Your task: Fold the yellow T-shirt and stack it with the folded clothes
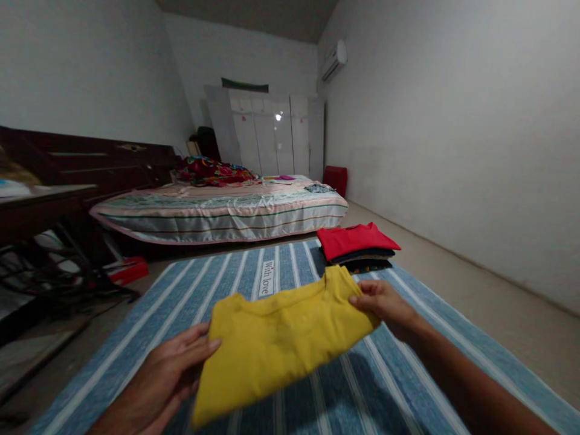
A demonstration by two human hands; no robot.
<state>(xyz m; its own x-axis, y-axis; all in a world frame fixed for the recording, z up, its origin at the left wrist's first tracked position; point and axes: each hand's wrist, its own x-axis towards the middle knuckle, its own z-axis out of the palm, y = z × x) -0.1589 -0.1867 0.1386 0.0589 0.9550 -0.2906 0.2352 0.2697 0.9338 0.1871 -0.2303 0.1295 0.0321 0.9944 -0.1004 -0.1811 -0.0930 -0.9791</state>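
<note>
A folded yellow shirt (281,341) is held up above the blue striped mat (235,284). My left hand (167,374) grips its left edge, thumb on top and fingers under the cloth. My right hand (383,302) pinches the shirt's right end. Just beyond the right hand lies a stack of folded clothes (357,248), a red shirt on top of darker ones, at the far right corner of the mat.
A low mattress (217,211) with striped bedding and a heap of patterned cloth (211,171) lies past the mat. A dark table (40,205) with a metal frame stands at the left. White cabinets (272,136) line the far wall. Bare floor (453,284) runs along the right wall.
</note>
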